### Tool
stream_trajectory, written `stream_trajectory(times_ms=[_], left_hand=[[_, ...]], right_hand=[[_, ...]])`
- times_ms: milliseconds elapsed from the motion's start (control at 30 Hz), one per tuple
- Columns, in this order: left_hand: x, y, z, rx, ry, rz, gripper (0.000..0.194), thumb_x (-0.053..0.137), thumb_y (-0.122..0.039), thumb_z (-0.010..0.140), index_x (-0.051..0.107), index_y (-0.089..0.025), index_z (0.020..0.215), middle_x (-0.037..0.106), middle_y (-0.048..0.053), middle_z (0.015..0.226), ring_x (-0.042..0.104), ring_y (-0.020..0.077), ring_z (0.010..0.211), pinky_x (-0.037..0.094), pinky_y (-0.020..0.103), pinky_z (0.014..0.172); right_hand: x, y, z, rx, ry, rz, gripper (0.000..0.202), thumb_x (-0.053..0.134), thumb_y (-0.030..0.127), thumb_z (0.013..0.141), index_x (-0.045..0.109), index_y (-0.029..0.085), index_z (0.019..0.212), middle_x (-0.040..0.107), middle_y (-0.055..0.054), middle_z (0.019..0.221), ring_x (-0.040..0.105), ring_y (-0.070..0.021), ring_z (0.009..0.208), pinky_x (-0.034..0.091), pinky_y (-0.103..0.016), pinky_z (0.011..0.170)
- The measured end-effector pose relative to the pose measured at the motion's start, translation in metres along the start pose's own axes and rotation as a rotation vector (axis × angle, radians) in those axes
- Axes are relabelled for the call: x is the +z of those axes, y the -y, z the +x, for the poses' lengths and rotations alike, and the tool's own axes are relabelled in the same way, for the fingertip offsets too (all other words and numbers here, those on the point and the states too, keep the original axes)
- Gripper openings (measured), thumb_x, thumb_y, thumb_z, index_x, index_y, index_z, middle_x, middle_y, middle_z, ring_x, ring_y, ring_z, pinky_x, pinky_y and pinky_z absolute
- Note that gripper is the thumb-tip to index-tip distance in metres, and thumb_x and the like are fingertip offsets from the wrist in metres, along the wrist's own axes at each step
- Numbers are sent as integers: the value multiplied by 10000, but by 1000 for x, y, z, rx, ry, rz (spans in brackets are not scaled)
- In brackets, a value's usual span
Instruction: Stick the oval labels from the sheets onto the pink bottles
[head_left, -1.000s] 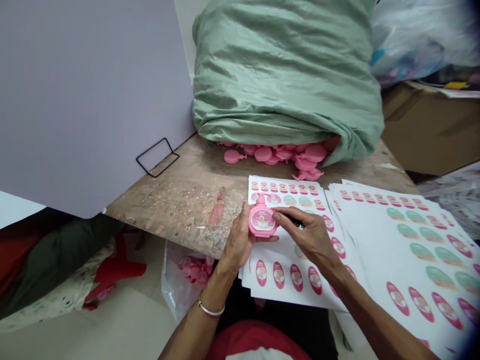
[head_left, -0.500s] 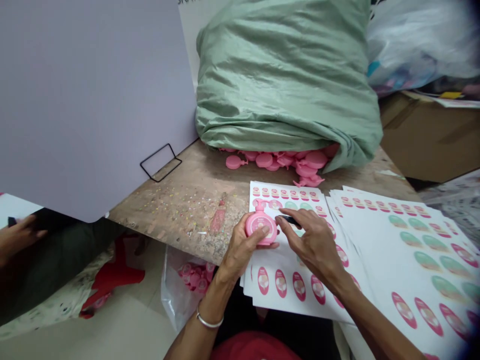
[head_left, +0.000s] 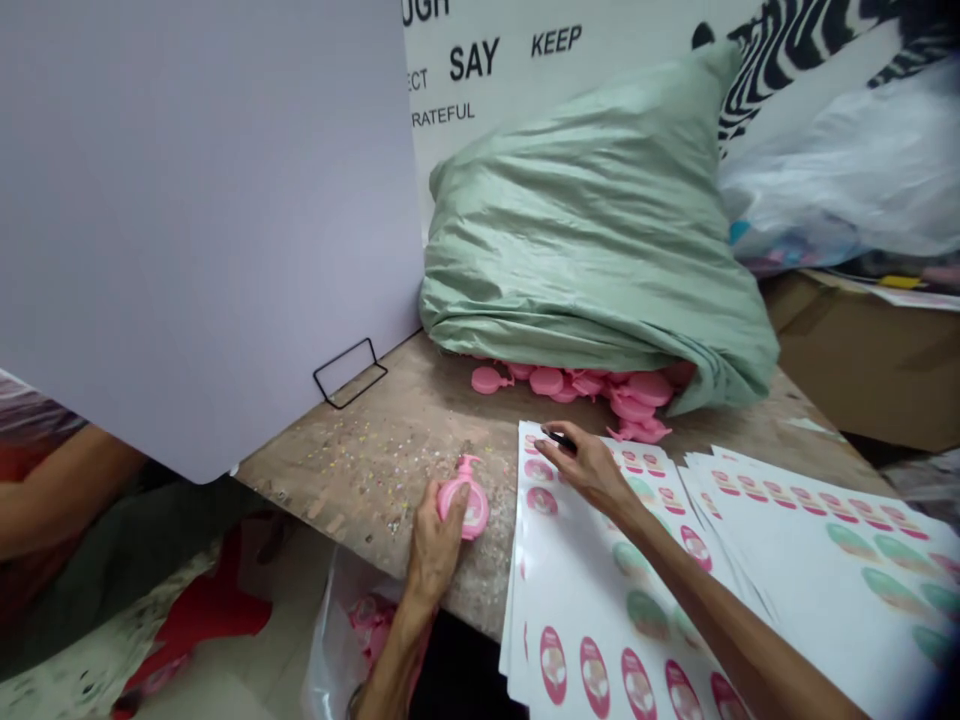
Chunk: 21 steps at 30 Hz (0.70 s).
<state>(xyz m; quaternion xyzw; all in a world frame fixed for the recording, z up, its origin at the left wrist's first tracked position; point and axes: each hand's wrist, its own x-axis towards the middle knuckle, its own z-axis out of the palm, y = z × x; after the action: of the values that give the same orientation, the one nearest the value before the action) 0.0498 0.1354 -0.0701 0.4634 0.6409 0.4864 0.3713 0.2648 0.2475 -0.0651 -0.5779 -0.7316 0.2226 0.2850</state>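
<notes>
My left hand [head_left: 436, 540] grips a small pink pump-bottle toy [head_left: 472, 508] with a round label on its face, just above the wooden table [head_left: 360, 450]. Held in the fingers of my right hand [head_left: 589, 462] is a slim black tool [head_left: 559, 438] whose exact kind I cannot make out. Its tip is over the upper left corner of a sticker sheet [head_left: 577, 560], by the row of small pink stickers. Larger oval pink and green stickers cover other parts of that sheet.
A green fabric sack [head_left: 600, 240] lies at the back, pink pieces [head_left: 547, 381] spilling from its mouth. More sticker sheets [head_left: 795, 540] are stacked at right. A grey panel [head_left: 210, 220] and wire stand [head_left: 350, 373] are on the left. Below hangs a clear bag [head_left: 322, 620]; another person's arm [head_left: 60, 490] shows at far left.
My left hand has moved left off the sheet with the pink bottle. My right hand has gone from beside the bottle to the sheet's upper left corner. The view has tilted up.
</notes>
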Motion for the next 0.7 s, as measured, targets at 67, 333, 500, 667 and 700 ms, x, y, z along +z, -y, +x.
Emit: stream_trajectory(times_ms=[67, 333, 500, 667, 700], left_hand=[[-6, 10, 13, 56, -70, 187, 391, 481, -535, 869, 620, -171, 836, 627, 27, 699, 582, 192, 665, 439, 299, 652], [-18, 23, 36, 166, -121, 582, 351, 411, -393, 937, 696, -199, 1003, 729, 106, 998, 657, 255, 933, 434, 359, 842], [-25, 29, 45, 168, -154, 745, 373, 403, -393, 946, 695, -184, 1049, 699, 119, 1035, 614, 286, 1011, 416, 443, 915], [-28, 9, 38, 325, -259, 758, 397, 540, -382, 877, 627, -145, 1182, 554, 185, 1271, 514, 332, 1155, 422, 492, 950], [-26, 2, 35, 392, -227, 731, 438, 576, -372, 856, 592, -153, 1235, 512, 188, 1336, 475, 344, 1212, 401, 512, 983]], right_hand=[[7, 3, 38, -15, 28, -93, 281, 544, 335, 881, 607, 202, 1119, 700, -77, 1044, 651, -207, 946, 484, -304, 824], [49, 21, 140, 35, 147, -359, 339, 566, 359, 920, 564, 162, 1196, 606, -77, 1155, 617, -190, 977, 529, -396, 833], [52, 27, 147, 23, 199, -466, 332, 567, 357, 920, 570, 151, 1180, 602, -82, 1160, 612, -191, 981, 528, -404, 840], [17, 46, 101, -122, 297, -461, 190, 561, 291, 894, 656, 159, 992, 673, -79, 927, 628, -194, 871, 453, -290, 724], [6, 51, 86, -161, 345, -443, 160, 580, 289, 867, 678, 174, 919, 679, -60, 844, 628, -186, 817, 421, -266, 681]])
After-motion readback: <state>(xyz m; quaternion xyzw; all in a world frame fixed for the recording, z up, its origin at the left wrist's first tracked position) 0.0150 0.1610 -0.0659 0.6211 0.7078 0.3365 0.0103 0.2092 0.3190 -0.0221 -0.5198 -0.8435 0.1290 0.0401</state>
